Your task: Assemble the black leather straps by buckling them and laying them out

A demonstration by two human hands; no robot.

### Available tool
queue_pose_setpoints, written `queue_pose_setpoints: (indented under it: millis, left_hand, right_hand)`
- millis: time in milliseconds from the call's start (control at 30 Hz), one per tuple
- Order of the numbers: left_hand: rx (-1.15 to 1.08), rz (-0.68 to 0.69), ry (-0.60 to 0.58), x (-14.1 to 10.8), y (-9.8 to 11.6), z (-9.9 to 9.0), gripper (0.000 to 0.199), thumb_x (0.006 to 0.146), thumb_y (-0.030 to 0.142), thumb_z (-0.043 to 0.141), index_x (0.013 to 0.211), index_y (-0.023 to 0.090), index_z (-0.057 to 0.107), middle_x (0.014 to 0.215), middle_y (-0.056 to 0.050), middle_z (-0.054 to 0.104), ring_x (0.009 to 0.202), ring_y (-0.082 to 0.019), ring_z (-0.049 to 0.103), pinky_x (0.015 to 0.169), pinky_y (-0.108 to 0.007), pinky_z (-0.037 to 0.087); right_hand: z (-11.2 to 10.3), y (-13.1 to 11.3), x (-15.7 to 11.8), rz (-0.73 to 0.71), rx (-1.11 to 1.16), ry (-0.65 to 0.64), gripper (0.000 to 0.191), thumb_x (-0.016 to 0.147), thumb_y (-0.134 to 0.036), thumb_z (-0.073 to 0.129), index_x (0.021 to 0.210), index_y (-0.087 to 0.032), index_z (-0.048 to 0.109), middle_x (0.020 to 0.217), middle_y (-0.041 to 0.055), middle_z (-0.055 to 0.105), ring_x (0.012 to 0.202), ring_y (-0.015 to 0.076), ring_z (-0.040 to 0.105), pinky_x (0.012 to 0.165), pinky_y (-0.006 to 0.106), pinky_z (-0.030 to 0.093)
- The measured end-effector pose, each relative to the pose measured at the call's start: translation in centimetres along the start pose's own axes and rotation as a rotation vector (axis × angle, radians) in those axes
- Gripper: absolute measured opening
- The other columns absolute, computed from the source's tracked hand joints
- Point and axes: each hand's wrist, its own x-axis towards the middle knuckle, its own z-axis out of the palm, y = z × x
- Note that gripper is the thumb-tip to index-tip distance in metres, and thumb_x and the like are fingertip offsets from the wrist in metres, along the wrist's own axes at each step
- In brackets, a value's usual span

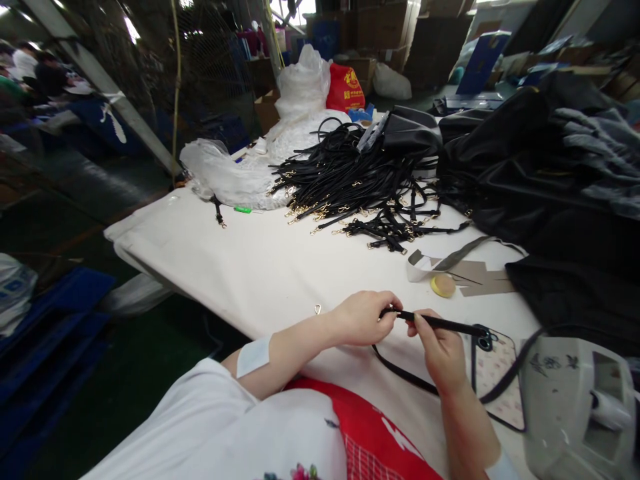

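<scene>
A long black strap (445, 323) runs between my two hands above the front of the table. My left hand (367, 317) is closed round one part of it, fingers curled over. My right hand (443, 350) pinches the strap between thumb and fingers a short way to the right. The rest of the strap loops down behind my right wrist and over a phone in a patterned case (497, 377). A small gold snap hook (318, 309) shows just beyond my left forearm; whether it joins the strap is hidden.
Black straps with gold hooks (340, 173) lie heaped at the table's (260, 260) back. A tape roll (443, 286) and grey card pieces (475, 277) are beyond my right hand. Black material (565, 173) covers the right side; a pale machine (575, 407) stands at front right.
</scene>
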Motion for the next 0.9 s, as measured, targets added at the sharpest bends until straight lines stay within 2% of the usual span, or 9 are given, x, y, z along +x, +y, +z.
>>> queue_pose_setpoints:
  millis: [100, 167, 300, 500, 733, 900]
  left_hand:
    - [-0.022, 0.015, -0.002, 0.0, -0.1, 0.0, 0.032, 0.086, 0.021, 0.048, 0.113, 0.019, 0.065, 0.1, -0.005, 0.073, 0.084, -0.019, 0.066, 0.077, -0.029, 0.051]
    - [-0.04, -0.002, 0.013, 0.1, -0.1, -0.1, 0.034, 0.087, 0.022, 0.048, 0.116, 0.018, 0.064, 0.102, -0.006, 0.073, 0.087, -0.019, 0.066, 0.08, -0.03, 0.051]
    - [-0.106, -0.035, -0.008, 0.2, -0.2, -0.4, 0.035, 0.086, 0.021, 0.05, 0.118, 0.017, 0.064, 0.089, -0.004, 0.073, 0.082, -0.018, 0.065, 0.079, -0.028, 0.051]
    - [-0.129, -0.05, -0.037, 0.3, -0.2, -0.4, 0.035, 0.085, 0.019, 0.049, 0.117, 0.017, 0.063, 0.078, -0.001, 0.071, 0.075, -0.016, 0.063, 0.075, -0.027, 0.05]
    - [-0.187, -0.063, -0.077, 0.4, -0.2, -0.4, 0.036, 0.084, 0.018, 0.048, 0.118, 0.017, 0.06, 0.075, 0.0, 0.071, 0.072, -0.015, 0.063, 0.072, -0.026, 0.049]
    - [-0.186, -0.063, -0.07, 0.3, -0.2, -0.4, 0.035, 0.084, 0.018, 0.049, 0.118, 0.017, 0.059, 0.073, 0.0, 0.071, 0.07, -0.015, 0.062, 0.071, -0.026, 0.048]
  right_hand:
    - [0.1, 0.0, -0.1, -0.002, -0.039, 0.074, 0.025, 0.092, -0.04, 0.059, 0.079, -0.02, 0.068, 0.069, 0.0012, 0.065, 0.069, 0.0187, 0.061, 0.071, 0.031, 0.046]
    - [0.0, 0.0, -0.3, 0.003, -0.046, 0.161, 0.025, 0.092, -0.04, 0.059, 0.079, -0.02, 0.069, 0.068, 0.0013, 0.066, 0.068, 0.0189, 0.062, 0.073, 0.032, 0.047]
    - [-0.5, 0.0, -0.3, 0.046, -0.003, 0.285, 0.028, 0.093, -0.042, 0.057, 0.082, -0.019, 0.071, 0.068, 0.0018, 0.067, 0.065, 0.0187, 0.063, 0.069, 0.033, 0.049]
    - [0.1, 0.8, -0.1, 0.119, 0.134, 0.349, 0.034, 0.09, -0.047, 0.059, 0.092, -0.016, 0.074, 0.082, 0.0072, 0.073, 0.07, 0.0212, 0.067, 0.071, 0.037, 0.053]
    - [0.4, 1.5, -0.4, 0.189, 0.229, 0.375, 0.036, 0.09, -0.047, 0.06, 0.094, -0.014, 0.073, 0.085, 0.0092, 0.074, 0.066, 0.0198, 0.068, 0.068, 0.037, 0.055]
    - [0.3, 0.7, -0.5, 0.216, 0.189, 0.343, 0.035, 0.09, -0.048, 0.061, 0.096, -0.016, 0.074, 0.082, 0.0074, 0.074, 0.068, 0.0195, 0.068, 0.07, 0.035, 0.055]
